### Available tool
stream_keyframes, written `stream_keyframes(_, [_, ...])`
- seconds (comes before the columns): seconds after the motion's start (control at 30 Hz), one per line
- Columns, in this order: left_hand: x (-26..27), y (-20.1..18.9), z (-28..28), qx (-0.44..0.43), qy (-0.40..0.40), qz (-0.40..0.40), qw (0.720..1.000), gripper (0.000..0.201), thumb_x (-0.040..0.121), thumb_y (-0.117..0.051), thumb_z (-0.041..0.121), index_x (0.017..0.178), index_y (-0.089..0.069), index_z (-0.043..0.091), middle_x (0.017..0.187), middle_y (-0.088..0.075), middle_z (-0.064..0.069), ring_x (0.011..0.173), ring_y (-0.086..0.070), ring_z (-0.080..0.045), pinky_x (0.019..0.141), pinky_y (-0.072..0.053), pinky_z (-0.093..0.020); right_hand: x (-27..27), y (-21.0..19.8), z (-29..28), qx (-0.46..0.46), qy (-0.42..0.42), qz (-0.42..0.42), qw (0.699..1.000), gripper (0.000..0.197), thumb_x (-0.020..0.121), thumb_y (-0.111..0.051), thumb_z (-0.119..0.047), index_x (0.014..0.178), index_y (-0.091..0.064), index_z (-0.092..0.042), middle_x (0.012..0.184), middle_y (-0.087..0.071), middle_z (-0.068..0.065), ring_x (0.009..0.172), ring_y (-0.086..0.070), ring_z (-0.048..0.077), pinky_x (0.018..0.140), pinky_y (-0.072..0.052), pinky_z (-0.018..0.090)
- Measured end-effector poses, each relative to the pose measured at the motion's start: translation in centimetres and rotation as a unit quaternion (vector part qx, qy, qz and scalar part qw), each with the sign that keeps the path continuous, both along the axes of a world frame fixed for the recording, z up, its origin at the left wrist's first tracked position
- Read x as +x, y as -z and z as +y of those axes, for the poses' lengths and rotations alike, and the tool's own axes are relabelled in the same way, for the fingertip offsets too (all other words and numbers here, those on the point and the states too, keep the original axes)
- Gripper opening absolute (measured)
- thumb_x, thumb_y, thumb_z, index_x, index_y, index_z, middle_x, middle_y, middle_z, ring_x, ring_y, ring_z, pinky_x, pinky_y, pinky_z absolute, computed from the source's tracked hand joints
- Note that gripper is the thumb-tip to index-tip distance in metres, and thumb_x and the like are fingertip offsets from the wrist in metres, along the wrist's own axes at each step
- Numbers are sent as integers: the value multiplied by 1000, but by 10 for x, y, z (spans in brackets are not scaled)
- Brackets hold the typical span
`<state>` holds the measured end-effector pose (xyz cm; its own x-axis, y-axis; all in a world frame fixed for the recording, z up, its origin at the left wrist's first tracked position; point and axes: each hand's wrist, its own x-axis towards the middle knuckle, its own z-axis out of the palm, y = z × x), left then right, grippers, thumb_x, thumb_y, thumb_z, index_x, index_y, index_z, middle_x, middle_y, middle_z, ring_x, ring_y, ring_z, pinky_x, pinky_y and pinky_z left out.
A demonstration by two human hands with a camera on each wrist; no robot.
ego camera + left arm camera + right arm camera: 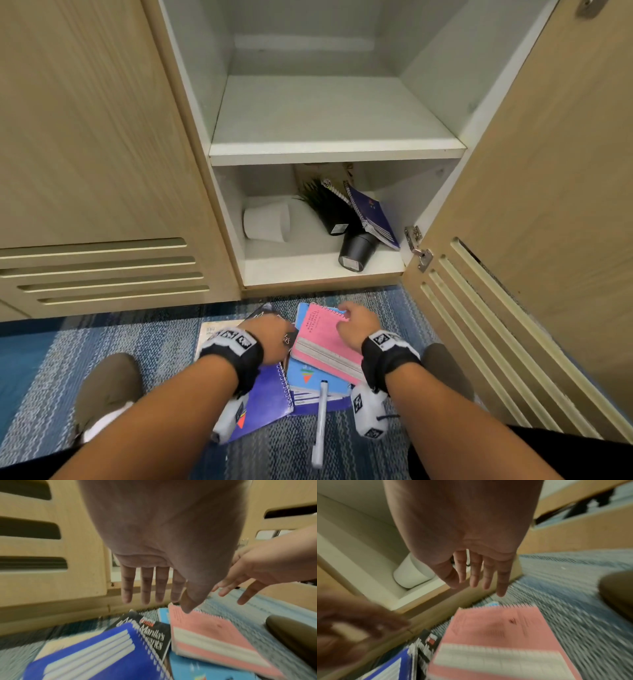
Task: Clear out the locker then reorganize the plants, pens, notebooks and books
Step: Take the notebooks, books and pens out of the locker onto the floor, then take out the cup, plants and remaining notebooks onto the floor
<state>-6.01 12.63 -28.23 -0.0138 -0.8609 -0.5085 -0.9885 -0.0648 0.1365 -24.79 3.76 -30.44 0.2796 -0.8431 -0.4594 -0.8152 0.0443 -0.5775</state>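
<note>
On the carpet before the open locker lies a pile: a pink notebook [325, 339] [211, 632] [496, 628] on a light blue one [308, 380], a black book [154, 632], a blue spiral notebook [270, 394] [96, 651] and a white pen [320, 425]. My left hand [270, 329] [154, 599] hovers over the black book with straight fingers and holds nothing. My right hand [356, 318] [476, 584] is spread over the pink notebook's far end, also holding nothing. The lower compartment holds a tipped white pot [267, 222] [409, 574], two fallen black plant pots [356, 251] and a blue spiral notebook [373, 216].
The bare upper shelf [335, 144] is white. The locker door [548, 205] stands open at the right, with its hinge near the compartment. Closed slatted doors [85, 137] fill the left. My shoes [106, 387] [445, 363] flank the pile on the blue carpet.
</note>
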Motion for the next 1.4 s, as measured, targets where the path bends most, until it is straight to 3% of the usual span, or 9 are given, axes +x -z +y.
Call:
stream_keyframes(0.17, [7, -38, -57, -149, 12, -95, 984, 43, 85, -55, 21, 128, -58, 22, 130, -56, -7, 119, -51, -27, 98, -47, -43, 16, -38, -42, -141, 17, -21, 990, 38, 88, -57, -12, 125, -59, -21, 129, -52, 7, 112, -56, 27, 98, -49, 37])
stream_keyframes(0.27, [25, -58, -89, -209, -6, -185, 960, 63, 81, -61, 17, 142, -44, 26, 157, -25, -14, 140, -28, -37, 111, -33, -53, 17, -47, -71, -186, 99, -25, 977, 47, 86, -62, -20, 132, -49, -27, 132, -43, 11, 121, -48, 35, 100, -44, 39])
stream_keyframes(0.43, [58, -54, -119, -128, -89, -166, 974, 92, 87, -52, 1, 155, -3, 40, 163, 17, -14, 150, -2, -44, 117, -25, -56, 19, -37, -105, -104, 167, -64, 978, 78, 83, -71, -38, 148, -27, -42, 148, -29, 13, 130, -43, 41, 108, -43, 45])
stream_keyframes(0.67, [60, -38, -122, -132, -82, -136, 978, 75, 81, -53, -2, 145, -30, 28, 141, -41, -19, 125, -45, -39, 93, -52, -50, 33, -23, -119, -80, 160, -64, 982, 88, 83, -73, -43, 150, -17, -34, 147, -35, 18, 129, -46, 41, 104, -42, 44])
stream_keyframes(0.8, [62, -31, -120, -172, -37, -177, 968, 56, 84, -63, 10, 133, -42, 25, 127, -43, -17, 113, -49, -37, 85, -52, -47, 39, -19, -122, -74, 204, -96, 972, 80, 80, -77, -27, 141, -25, -31, 139, -42, 18, 119, -52, 40, 96, -47, 42])
stream_keyframes(0.93, [62, -26, -116, -161, 3, -200, 966, 54, 88, -67, 24, 137, -46, 21, 150, -29, -24, 136, -34, -45, 105, -42, -54, 42, -17, -108, -16, 214, -120, 969, 77, 56, -78, -28, 109, -24, -45, 120, -47, 11, 90, -67, 35, 75, -60, 51])
stream_keyframes(1.07, [56, -26, -101, -165, 15, -162, 973, 49, 83, -71, 26, 127, -54, 17, 144, -33, -21, 128, -41, -39, 100, -47, -53, 35, -11, -75, 1, 159, -112, 981, 79, 53, -78, -25, 108, -25, -46, 114, -51, 9, 83, -67, 30, 65, -62, 44])
stream_keyframes(1.23, [55, -41, -60, -182, 31, -122, 975, 60, 77, -77, 43, 125, -53, 16, 133, -44, -18, 114, -51, -37, 95, -48, -46, 27, -9, -22, -58, 34, -57, 996, 72, 49, -85, -28, 97, -32, -33, 103, -50, 4, 80, -55, 23, 63, -47, 33])
stream_keyframes(1.4, [63, -42, 2, -199, 38, -81, 976, 52, 70, -72, 55, 100, -61, 14, 116, -58, -14, 94, -57, -35, 77, -51, -42, 19, 5, 30, -100, -22, -30, 994, 65, 51, -87, -34, 88, -35, -24, 95, -46, 1, 71, -45, 16, 52, -31, 29])
